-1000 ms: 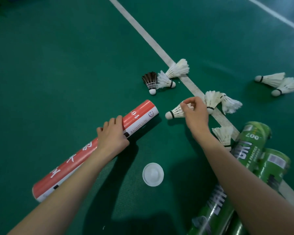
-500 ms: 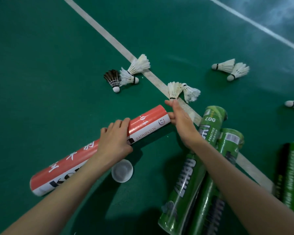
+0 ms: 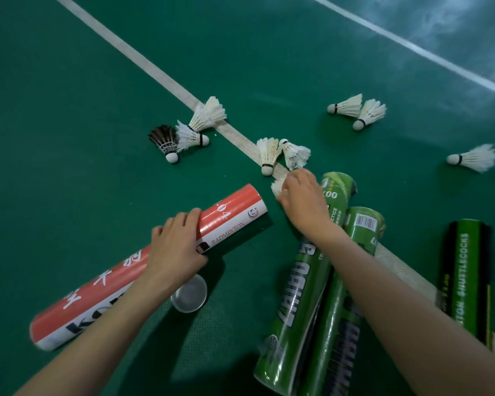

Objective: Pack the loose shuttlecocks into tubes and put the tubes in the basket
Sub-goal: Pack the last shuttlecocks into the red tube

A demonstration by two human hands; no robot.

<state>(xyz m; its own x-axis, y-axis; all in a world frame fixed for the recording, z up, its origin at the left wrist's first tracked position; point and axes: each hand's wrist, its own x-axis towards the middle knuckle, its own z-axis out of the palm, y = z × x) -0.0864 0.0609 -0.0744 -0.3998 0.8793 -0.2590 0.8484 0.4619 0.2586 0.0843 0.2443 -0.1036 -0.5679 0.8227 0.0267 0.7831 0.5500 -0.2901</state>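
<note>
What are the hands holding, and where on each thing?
Left hand grips the red tube toward its far end. Right hand curls over a white shuttlecock; only feathers show, grip spot hidden.

A badminton court: the green sports floor (image 3: 69, 167) is marked with white lines (image 3: 143, 60). Feather shuttlecocks (image 3: 346, 105) lie scattered across it beside long green tubes (image 3: 466, 270) — one printed "SHUTTLECOCKS" — and a red tube (image 3: 235, 204) reads "BADMINTON".
</note>
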